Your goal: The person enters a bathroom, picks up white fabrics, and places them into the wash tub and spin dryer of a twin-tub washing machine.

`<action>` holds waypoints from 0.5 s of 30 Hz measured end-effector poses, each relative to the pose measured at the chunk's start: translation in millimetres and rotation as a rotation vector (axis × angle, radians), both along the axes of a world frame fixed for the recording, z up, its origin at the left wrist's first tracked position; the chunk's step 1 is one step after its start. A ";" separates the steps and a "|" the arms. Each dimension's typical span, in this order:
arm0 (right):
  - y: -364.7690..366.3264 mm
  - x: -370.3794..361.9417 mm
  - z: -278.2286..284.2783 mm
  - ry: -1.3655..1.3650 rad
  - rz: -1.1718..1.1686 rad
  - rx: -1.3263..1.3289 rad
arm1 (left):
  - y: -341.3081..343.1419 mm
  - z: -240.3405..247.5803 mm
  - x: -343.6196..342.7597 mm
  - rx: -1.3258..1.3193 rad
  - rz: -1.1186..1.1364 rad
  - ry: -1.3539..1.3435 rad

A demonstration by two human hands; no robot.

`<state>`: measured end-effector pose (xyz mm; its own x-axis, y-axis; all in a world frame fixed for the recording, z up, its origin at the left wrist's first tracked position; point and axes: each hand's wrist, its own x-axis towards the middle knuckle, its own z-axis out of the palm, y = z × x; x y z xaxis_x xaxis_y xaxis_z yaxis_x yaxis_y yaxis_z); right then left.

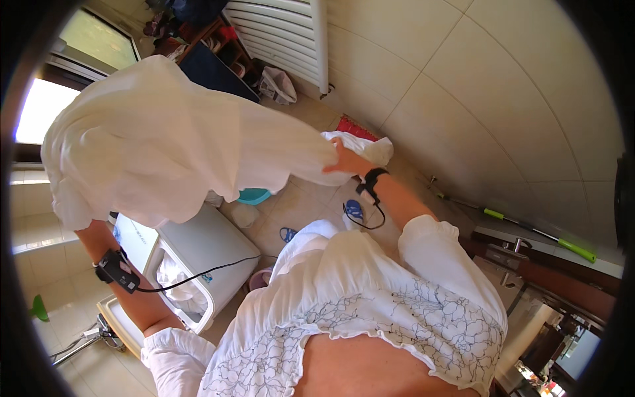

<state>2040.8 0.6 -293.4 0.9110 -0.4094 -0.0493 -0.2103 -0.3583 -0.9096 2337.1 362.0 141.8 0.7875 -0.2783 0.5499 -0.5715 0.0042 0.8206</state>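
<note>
A large white garment [159,139] of thin cloth hangs spread between my arms, raised at the left. My right hand [345,160] grips its narrow end, fingers closed on the cloth. My left forearm [106,248] goes up under the wide part of the garment, so that hand and its fingers are hidden. Below the garment stands a white washing machine [218,248] with its lid [137,235] raised. White laundry [178,284] lies inside its opening.
Beyond my right hand, more white cloth [354,142] lies on a red item [357,127]. A turquoise basin [254,196] sits on the floor. A radiator [278,33] is on the far wall; a green-and-grey pole [529,228] leans at the right.
</note>
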 end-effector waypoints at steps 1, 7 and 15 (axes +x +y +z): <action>19.3 -1.7 8.1 0.019 0.093 -0.051 | 13.7 0.8 1.2 0.006 0.017 0.013; 32.1 -6.8 -65.2 0.489 0.000 -0.223 | 34.4 -2.7 30.5 0.014 -0.021 0.083; -108.6 -80.5 81.7 0.155 -0.524 0.062 | 41.1 -89.0 76.8 0.256 -0.240 0.012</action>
<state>1960.3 -108.1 -211.7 0.5661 -0.7984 -0.2051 -0.4791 -0.1161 -0.8700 2414.0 403.2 52.8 0.6886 -0.5842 0.4295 -0.5695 -0.0692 0.8191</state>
